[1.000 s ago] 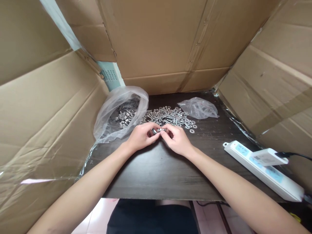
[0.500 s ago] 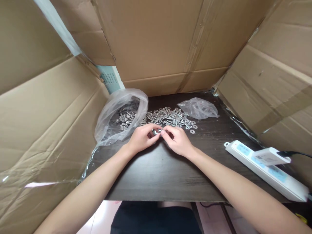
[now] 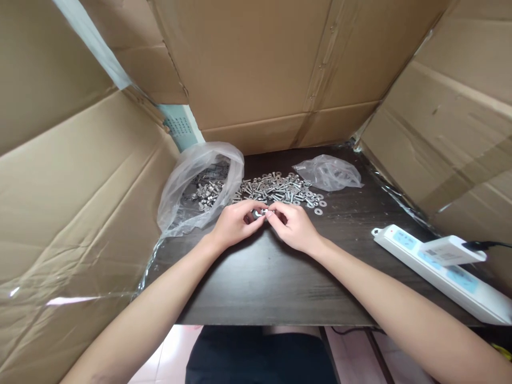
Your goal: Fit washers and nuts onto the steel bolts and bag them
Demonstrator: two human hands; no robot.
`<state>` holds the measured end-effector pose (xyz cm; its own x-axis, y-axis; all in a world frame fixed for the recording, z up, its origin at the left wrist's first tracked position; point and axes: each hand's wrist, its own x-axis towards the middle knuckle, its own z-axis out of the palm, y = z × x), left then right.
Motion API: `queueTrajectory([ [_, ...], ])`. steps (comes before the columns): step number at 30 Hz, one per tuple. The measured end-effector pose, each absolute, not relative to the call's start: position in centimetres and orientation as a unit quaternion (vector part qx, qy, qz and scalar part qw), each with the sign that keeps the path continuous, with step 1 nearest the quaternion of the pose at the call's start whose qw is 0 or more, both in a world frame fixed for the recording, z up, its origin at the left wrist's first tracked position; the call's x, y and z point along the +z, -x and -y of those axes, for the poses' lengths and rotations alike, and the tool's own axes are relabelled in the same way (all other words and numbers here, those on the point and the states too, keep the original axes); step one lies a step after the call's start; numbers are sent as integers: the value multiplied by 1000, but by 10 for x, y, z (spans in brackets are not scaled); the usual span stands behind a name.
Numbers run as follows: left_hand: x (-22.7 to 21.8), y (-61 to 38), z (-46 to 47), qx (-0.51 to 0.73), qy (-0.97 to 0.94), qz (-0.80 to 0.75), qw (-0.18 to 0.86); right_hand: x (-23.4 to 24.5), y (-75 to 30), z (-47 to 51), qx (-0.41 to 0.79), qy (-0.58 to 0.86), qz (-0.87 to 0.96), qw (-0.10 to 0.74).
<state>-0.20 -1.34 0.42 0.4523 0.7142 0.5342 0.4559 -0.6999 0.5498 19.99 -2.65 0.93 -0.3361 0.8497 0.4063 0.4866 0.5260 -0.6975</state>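
Over the dark table, my left hand (image 3: 239, 223) and my right hand (image 3: 295, 226) meet fingertip to fingertip. Between them is a small silver bolt (image 3: 264, 212), pinched by the thumb and fingers of both hands. A pale round piece, perhaps a washer, shows beside it in the left hand's grip; fingers cover much of the detail. Just beyond the hands lies a spread pile of loose bolts (image 3: 276, 186) mixed with nuts and flat washers. One washer (image 3: 318, 212) lies apart at the pile's right edge.
An open clear plastic bag (image 3: 170, 213) with many small metal parts stands at the left. A crumpled plastic bag (image 3: 330, 173) lies at the back right. On the right is a white power strip (image 3: 436, 272) with a plugged-in adapter. Cardboard walls (image 3: 256, 64) enclose the table (image 3: 256, 288).
The fingertips of both hands have shifted slightly around the bolt. The whole view has moved a little; the pile and bags look the same.
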Motion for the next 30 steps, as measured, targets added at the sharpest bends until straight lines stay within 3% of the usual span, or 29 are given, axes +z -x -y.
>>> queueTrajectory([
  [30, 6, 2, 13, 391, -838, -343, 162, 11, -200, 28, 247, 436, 778, 379],
])
